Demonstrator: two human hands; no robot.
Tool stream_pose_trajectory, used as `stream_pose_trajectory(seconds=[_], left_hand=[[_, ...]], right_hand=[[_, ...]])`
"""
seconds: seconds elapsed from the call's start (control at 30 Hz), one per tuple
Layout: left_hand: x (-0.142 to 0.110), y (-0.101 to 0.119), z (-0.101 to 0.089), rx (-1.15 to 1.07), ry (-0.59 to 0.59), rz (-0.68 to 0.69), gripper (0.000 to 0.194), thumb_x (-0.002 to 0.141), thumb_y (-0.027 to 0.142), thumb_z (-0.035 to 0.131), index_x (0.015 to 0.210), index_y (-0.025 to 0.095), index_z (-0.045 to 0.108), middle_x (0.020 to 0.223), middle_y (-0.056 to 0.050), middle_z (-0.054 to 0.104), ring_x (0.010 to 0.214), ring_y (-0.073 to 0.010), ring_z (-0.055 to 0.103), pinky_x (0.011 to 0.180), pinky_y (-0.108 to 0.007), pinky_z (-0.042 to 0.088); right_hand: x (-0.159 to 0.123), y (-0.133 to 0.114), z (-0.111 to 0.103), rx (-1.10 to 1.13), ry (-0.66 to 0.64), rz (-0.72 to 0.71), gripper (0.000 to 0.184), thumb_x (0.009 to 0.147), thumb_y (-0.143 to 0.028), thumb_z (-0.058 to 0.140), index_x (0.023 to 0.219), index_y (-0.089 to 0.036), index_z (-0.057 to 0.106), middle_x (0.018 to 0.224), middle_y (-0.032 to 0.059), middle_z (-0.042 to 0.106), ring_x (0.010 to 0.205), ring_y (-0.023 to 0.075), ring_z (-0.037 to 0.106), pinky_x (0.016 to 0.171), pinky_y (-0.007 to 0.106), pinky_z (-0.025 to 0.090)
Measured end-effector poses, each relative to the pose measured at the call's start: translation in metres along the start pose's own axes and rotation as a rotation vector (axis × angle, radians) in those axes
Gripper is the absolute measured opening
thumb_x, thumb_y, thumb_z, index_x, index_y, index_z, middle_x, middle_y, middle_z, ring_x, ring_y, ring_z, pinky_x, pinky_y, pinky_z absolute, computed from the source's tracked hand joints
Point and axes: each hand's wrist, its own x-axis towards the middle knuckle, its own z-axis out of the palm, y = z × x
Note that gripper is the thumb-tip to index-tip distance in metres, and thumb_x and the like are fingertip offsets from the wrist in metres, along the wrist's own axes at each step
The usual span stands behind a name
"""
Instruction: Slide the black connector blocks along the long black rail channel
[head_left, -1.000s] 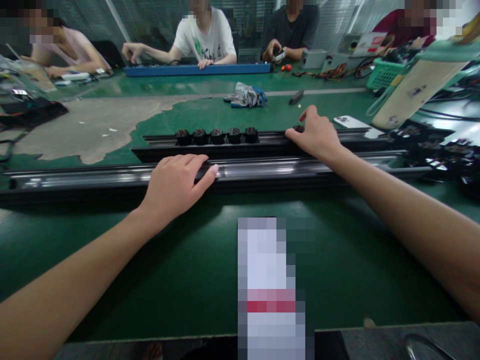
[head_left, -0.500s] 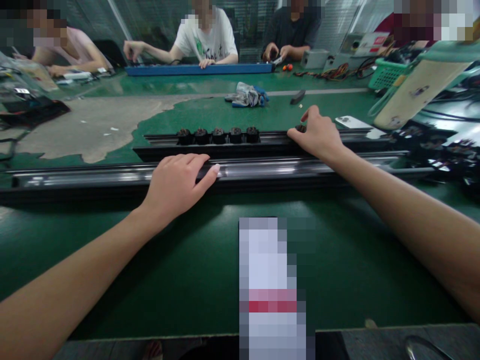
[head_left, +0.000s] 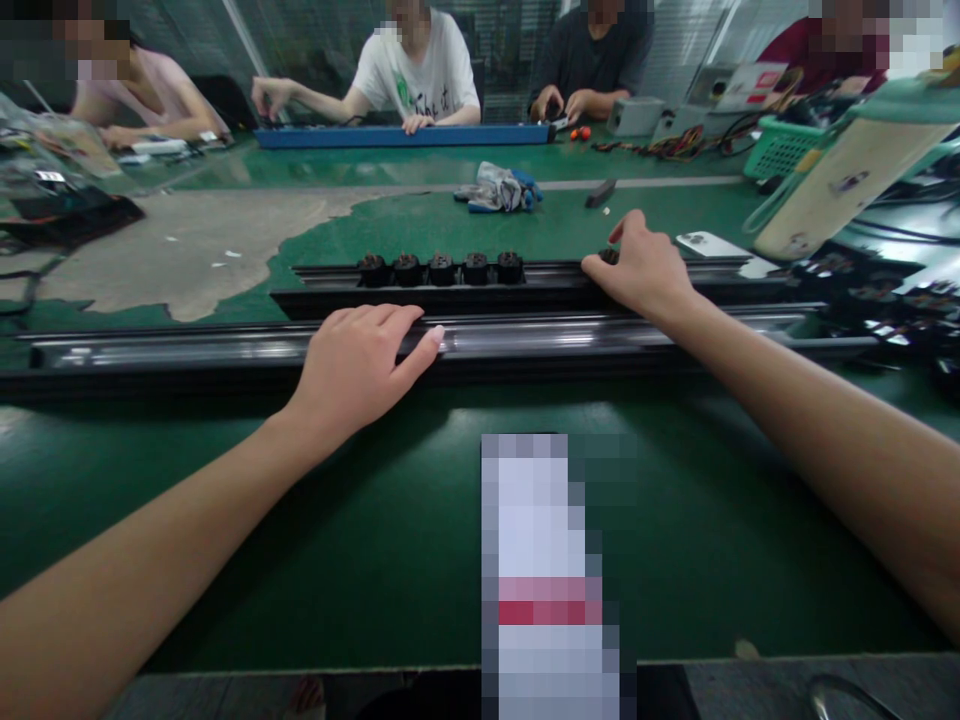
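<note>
My left hand (head_left: pixel 356 365) lies over the near black metal channel (head_left: pixel 525 338), thumb apart and fingers stretched toward its far edge. Behind it, a second black channel (head_left: pixel 555 280) runs parallel. Several black round sockets (head_left: pixel 441 268) sit in a row along that one, with small copper-coloured contacts on top. To the right of the row, my right hand (head_left: pixel 641 265) is closed, thumb and fingers around another black socket (head_left: pixel 609 256). Most of this socket is hidden by the fingers.
Grey-blue gloves (head_left: pixel 501 188), a small dark block (head_left: pixel 601 193) and a white phone (head_left: pixel 711 245) lie beyond the channels. At right are a large bottle (head_left: pixel 847 180) and dark parts (head_left: pixel 900 295). Co-workers sit opposite, one at a blue bar (head_left: pixel 405 137). A pixelated object (head_left: pixel 540 530) lies in front.
The whole view has shifted slightly. Both hands keep their places on the channels, and the right fingers remain around the socket.
</note>
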Motion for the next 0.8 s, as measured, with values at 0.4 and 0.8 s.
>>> stream_pose_trajectory(seconds=[0.4,0.8], left_hand=[[-0.0001,0.0015,-0.0012,-0.019,-0.007,-0.006,0.069,0.101,0.056,0.024,0.134,0.011,0.064,0.133,-0.017,0.068,0.124,-0.0336,0.062,0.106,-0.048,0.043],[-0.0002,0.0000,0.0000,-0.014,-0.010,-0.003,0.069,0.101,0.056,0.022,0.134,0.012,0.063,0.133,-0.016,0.068,0.123,-0.0340,0.061,0.106,-0.049,0.043]], right_hand=[[-0.0006,0.0007,-0.0039,0.012,-0.041,-0.003,0.070,0.086,-0.060,0.052,0.138,-0.014,0.047,0.117,0.0242,0.063,0.111,0.0416,0.059,0.088,0.055,0.047],[-0.0016,-0.0006,-0.0023,0.008,-0.009,0.029,0.068,0.084,-0.059,0.054,0.138,-0.017,0.048,0.114,0.0220,0.064,0.109,0.0402,0.059,0.088,0.056,0.048]])
